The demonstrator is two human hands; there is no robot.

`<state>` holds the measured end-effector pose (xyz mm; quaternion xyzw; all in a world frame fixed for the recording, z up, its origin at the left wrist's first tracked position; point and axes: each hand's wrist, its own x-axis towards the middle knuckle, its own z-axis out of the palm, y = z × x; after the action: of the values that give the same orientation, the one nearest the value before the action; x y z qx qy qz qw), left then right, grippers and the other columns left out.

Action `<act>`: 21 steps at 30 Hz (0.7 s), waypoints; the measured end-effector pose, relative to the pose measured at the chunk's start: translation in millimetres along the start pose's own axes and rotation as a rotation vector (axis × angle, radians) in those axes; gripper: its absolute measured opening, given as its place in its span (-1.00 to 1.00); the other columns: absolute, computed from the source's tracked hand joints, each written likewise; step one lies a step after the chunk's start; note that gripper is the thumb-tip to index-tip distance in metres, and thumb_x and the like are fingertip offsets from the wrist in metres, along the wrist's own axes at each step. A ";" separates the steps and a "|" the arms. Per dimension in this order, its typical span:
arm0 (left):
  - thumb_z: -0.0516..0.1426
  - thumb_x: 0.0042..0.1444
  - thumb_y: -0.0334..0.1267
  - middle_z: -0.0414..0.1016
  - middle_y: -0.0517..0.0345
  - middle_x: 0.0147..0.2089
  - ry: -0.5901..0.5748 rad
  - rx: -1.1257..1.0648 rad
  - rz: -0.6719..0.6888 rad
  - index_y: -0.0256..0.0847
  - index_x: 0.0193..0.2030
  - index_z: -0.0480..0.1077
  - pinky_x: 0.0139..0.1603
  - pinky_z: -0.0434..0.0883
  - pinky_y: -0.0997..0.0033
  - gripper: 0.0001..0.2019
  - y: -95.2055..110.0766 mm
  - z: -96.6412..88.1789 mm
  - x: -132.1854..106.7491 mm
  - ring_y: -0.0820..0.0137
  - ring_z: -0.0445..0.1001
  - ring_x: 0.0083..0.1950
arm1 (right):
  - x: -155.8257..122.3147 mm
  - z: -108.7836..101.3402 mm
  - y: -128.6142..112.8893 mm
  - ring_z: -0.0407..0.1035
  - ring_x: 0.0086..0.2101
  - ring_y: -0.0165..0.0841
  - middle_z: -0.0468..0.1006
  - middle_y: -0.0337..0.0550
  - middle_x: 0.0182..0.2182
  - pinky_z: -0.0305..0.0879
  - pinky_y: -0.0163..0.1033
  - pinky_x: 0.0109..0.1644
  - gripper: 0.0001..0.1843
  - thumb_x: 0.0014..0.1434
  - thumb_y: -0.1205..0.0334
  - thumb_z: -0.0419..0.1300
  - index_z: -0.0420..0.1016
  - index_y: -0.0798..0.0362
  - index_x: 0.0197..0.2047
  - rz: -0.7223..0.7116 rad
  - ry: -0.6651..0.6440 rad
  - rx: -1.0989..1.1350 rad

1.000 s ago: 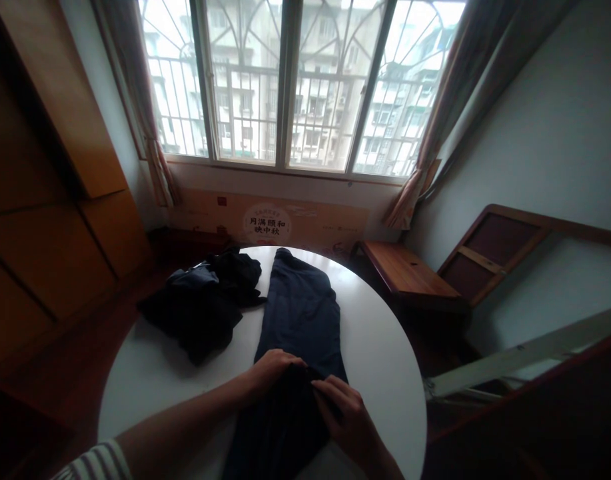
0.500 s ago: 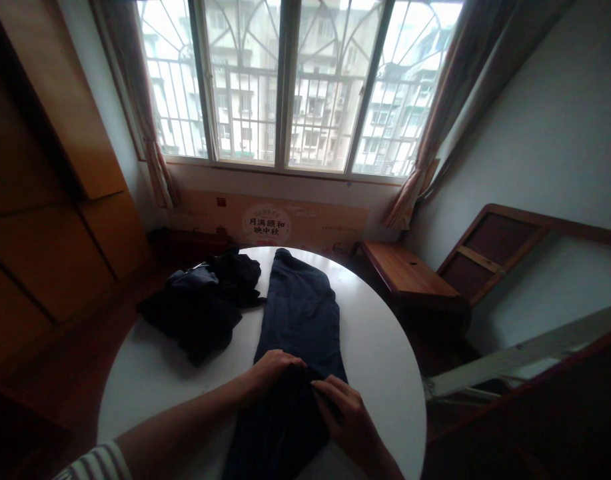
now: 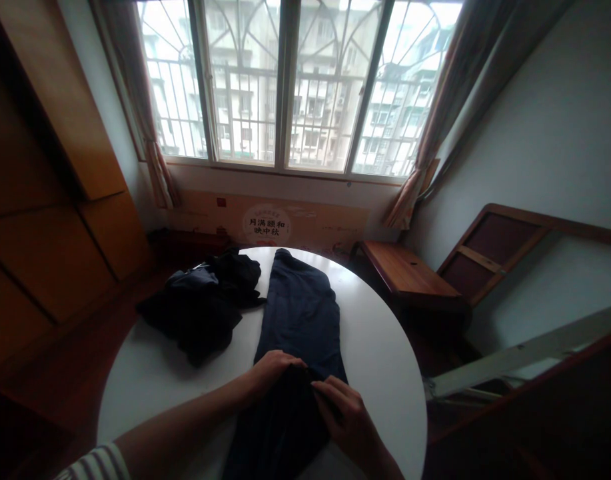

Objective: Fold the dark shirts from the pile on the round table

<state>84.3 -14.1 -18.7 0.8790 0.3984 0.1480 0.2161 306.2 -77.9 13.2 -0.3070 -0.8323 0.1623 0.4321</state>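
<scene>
A long dark navy garment, which looks like a pair of trousers, lies lengthwise over the white round table and runs toward me past the lower edge of the view. My left hand pinches its cloth near the middle, the fingers closed on a fold. Close by on the right, my right hand has its thumb and fingers closed on the same cloth. A small gap separates the two hands. Exactly how the fold lies between the fingers is too dark to make out.
A crumpled pile of black clothes rests on the table's left side. Beyond the table stand a wooden bench on the right and a barred window. Orange-brown cabinets line the left, and a pale metal frame leans at right.
</scene>
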 end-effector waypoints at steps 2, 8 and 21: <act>0.16 0.23 -0.34 0.63 0.17 -0.01 0.002 0.006 0.001 -0.13 0.02 0.52 0.11 0.38 0.39 -0.77 -1.4 1.5 0.0 0.30 0.59 0.02 | 0.1 -0.2 -0.1 0.49 -0.37 -0.31 0.57 -0.09 -0.34 0.46 -0.27 -0.29 -0.74 0.30 0.39 0.09 0.55 0.01 -0.03 -0.001 0.005 -0.005; 0.15 0.25 -0.34 0.62 0.18 0.01 0.015 0.004 0.021 -0.11 0.03 0.51 0.12 0.37 0.38 -0.75 -7.5 6.0 1.0 0.30 0.58 0.03 | 0.0 2.5 2.6 0.47 -0.38 -0.33 0.56 -0.11 -0.35 0.46 -0.27 -0.29 -0.73 0.29 0.43 0.10 0.53 0.00 -0.04 -0.008 -0.007 0.008; 0.15 0.26 -0.13 0.56 0.02 -0.04 -0.199 0.036 0.225 -0.12 0.16 0.38 0.02 0.41 0.31 -0.65 110.7 -28.7 -72.9 0.23 0.53 -0.03 | -34.4 -51.7 -32.8 0.54 -0.20 -0.26 0.63 -0.06 -0.16 0.50 -0.24 -0.10 -0.69 0.26 0.30 0.20 0.45 -0.08 0.07 -0.096 -0.355 0.049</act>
<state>95.7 -127.5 54.8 0.9323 0.2765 0.0761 0.2205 351.4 -124.9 39.1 -0.2230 -0.9049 0.2134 0.2932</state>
